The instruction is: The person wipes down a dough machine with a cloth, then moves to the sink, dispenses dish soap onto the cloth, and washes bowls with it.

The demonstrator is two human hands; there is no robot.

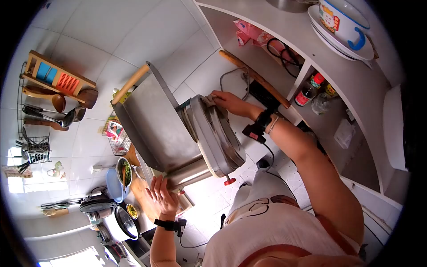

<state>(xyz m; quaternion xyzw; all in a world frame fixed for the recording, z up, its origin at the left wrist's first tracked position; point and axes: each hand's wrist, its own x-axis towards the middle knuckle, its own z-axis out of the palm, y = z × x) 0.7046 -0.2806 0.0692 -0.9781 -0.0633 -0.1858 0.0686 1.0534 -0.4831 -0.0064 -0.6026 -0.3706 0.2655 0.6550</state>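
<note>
A metal appliance with a wide steel tray (155,118) and a rounded grey body (215,138) occupies the middle of the view. A red knob (229,181) sticks out from the body's lower end. My right hand (231,104) is closed at the body's upper end, its fingertips pressed on a small greyish cloth-like piece (208,100). Near the tray's lower corner is my left hand (162,196), its fingers spread and pointing up beside the steel edge. Nothing shows in its grasp.
Wooden utensils (58,102) and a grater (58,81) hang at left. Below them are a bowl of greens (124,172) and a pot (126,222). Shelves (356,89) at right hold a sauce bottle (307,94) and a white enamel bowl (340,20). A wooden rod (255,79) lies near my right hand.
</note>
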